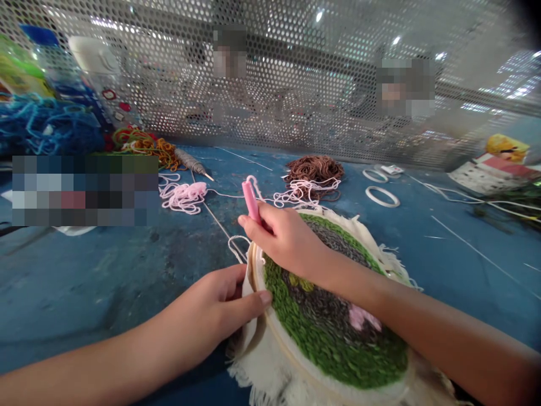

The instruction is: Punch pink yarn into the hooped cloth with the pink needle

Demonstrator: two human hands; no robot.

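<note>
My left hand (226,299) grips the left rim of a round embroidery hoop (281,344), thumb on top and fingers behind it. Cream cloth with frayed edges spreads out around the hoop. Inside it is a yarn picture (338,358) with a green border, a dark grey middle and small pink and yellow patches. My right hand (287,234) is closed around a pink punch needle (251,202), above the hoop's upper left edge. White yarn loops from the tool's top. The needle tip is hidden behind my hand, so I cannot tell whether it touches the cloth.
Pale pink yarn (186,197), white yarn (296,194) and a brown yarn bundle (315,169) lie beyond the hoop. Two white rings (382,197) are to the right. Blue yarn (51,124) and bottles stand at left. A perforated metal screen (177,96) closes the back.
</note>
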